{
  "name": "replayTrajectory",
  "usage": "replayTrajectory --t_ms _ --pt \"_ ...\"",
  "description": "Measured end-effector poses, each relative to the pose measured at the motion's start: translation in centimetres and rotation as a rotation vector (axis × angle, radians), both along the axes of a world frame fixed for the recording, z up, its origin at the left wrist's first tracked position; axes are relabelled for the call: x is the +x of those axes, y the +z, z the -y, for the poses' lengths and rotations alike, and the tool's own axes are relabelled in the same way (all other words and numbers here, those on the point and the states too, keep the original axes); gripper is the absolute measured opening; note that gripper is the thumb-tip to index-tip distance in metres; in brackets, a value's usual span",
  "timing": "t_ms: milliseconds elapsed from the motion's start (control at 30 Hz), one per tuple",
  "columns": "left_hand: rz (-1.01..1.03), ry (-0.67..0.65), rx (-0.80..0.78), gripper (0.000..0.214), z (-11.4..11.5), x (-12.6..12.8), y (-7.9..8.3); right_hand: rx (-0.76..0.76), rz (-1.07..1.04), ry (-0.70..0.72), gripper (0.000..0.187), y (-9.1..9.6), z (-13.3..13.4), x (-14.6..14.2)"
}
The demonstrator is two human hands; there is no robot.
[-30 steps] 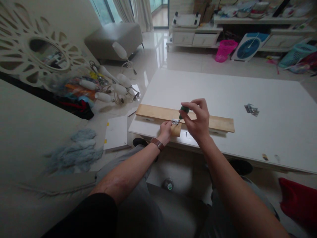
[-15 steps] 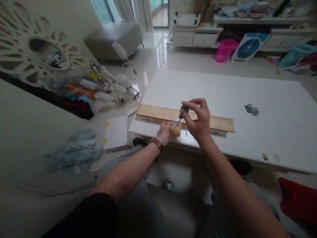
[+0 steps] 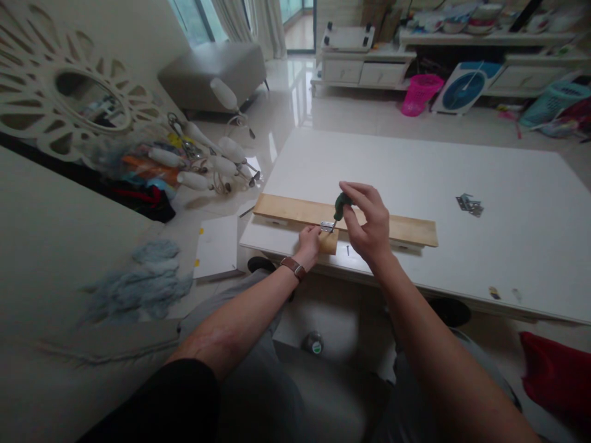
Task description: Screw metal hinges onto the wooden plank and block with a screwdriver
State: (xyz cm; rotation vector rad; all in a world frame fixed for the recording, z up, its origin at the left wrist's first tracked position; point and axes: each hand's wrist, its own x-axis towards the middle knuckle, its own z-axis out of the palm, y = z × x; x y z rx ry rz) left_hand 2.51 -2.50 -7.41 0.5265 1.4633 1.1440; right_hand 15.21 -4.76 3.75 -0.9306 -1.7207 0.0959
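Observation:
My right hand (image 3: 369, 224) grips a screwdriver with a green handle (image 3: 340, 206), its shaft slanting down to a metal hinge (image 3: 327, 226). The tip rests at the hinge's lower right edge. My left hand (image 3: 308, 241) is closed, its fingertips pinching the left end of the hinge. That hinge lies where a long wooden board (image 3: 290, 208) meets a short wooden piece (image 3: 329, 245). The left palm partly hides the short piece. A loose screw (image 3: 348, 250) lies just right of it on the white panel (image 3: 392, 166).
Several metal hinges (image 3: 470, 204) lie in a pile on the panel's right part. A small brown and dark item (image 3: 494, 293) sits near its front edge. Left of the panel are a white box (image 3: 216, 247) and a lamp with white shades (image 3: 224, 165) on the floor.
The fingers of my right hand have shifted around the screwdriver handle, and the handle has turned slightly. My left hand, the hinge and the boards have stayed in place.

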Motion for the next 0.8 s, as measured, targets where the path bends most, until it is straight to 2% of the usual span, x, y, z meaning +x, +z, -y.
replayTrajectory --t_ms 67,233,300,467,667,800 --pt "-0.001 -0.002 0.000 0.010 -0.01 -0.01 -0.01 0.001 0.006 0.007 0.049 0.01 -0.02 -0.04" --pt "0.005 -0.004 -0.006 0.009 -0.21 0.03 -0.25 0.044 -0.033 -0.085 0.025 -0.07 -0.10 -0.01" --pt "0.005 -0.005 -0.001 0.008 -0.24 0.07 -0.46 0.034 -0.033 -0.088 0.028 -0.12 -0.08 0.07" --pt "0.003 -0.009 0.010 0.007 -0.08 0.04 -0.65 -0.008 0.013 0.010 0.050 -0.13 -0.01 0.03" --pt "0.010 -0.006 0.013 0.007 -0.10 0.03 -0.46 0.024 -0.029 -0.089 0.026 -0.17 0.01 -0.04" --pt "0.007 -0.012 0.005 0.007 -0.08 0.08 -0.54 -0.007 -0.007 -0.014 0.040 -0.01 0.13 0.05"
